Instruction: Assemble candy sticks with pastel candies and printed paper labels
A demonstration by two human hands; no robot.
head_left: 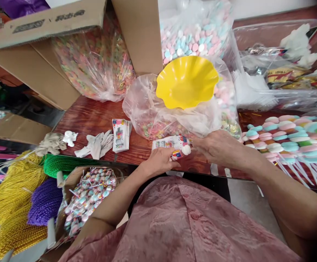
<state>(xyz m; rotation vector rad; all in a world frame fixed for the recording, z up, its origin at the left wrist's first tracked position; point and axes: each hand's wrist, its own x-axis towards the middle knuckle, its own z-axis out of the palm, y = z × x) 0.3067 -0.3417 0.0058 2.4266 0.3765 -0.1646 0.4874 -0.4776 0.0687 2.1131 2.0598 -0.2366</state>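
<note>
Closed on the packet point(167, 143) from both ends, left hand point(158, 162) and right hand point(218, 147) hold it at the near edge of the table point(93, 116), long axis left-to-right, white sweet point(186, 149) at its right end.

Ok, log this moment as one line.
left hand: holds small printed packet | right hand: at white round candy | yellow wavy plastic bowl: on clear candy bag

Both hands meet at the desk point(93, 116) edge. The left hand point(158, 162) fingers pinch a printed packet point(169, 143) with a white sweet point(186, 149) at its end, which the right hand point(218, 147) fingers touch. Just beyond the fingers, a yellow bowl point(187, 82) rests on a clear bag point(147, 109).
</note>
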